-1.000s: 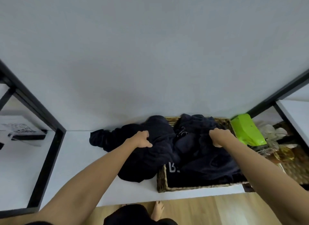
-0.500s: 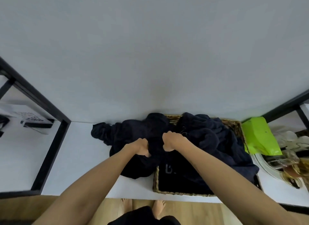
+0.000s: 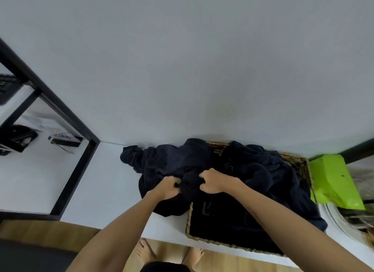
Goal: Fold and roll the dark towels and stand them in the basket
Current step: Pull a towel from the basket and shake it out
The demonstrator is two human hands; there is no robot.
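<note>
At the far left we saw a black metal frame [image 3: 66,118] standing against the pale wall, and beyond it a lower white surface with a dark bag [image 3: 15,138] and a flat black-and-white patterned item [image 3: 60,137] on it. Moving right, the white shelf [image 3: 105,182] ran along the wall, and on it lay the dark towels [image 3: 172,160], a loose crumpled heap spilling leftward off the wicker basket [image 3: 299,164] and onto the shelf top.

Our left hand [image 3: 167,187] was at the near side of that heap, its fingers curled tight around a bunched fold of dark cloth. Just beside it, with only a small hump of fabric between them, our right hand [image 3: 213,180] was likewise closed in a fist, gripping the same gathered bunch. Both forearms reached in from the near edge.

The basket sat on the shelf to the right of the hands, its woven rim showing along the near edge and the far right corner. More dark fabric filled it and draped over its right side; pale lettering showed faintly on the cloth inside, too dim for us to read.

Just beside the basket's right end leaned a bright green bag [image 3: 332,178]. To the right of it we saw a cluttered pile of pale and golden items, too blurred to identify. Bare feet [image 3: 145,253] stood on the wooden floor below.
</note>
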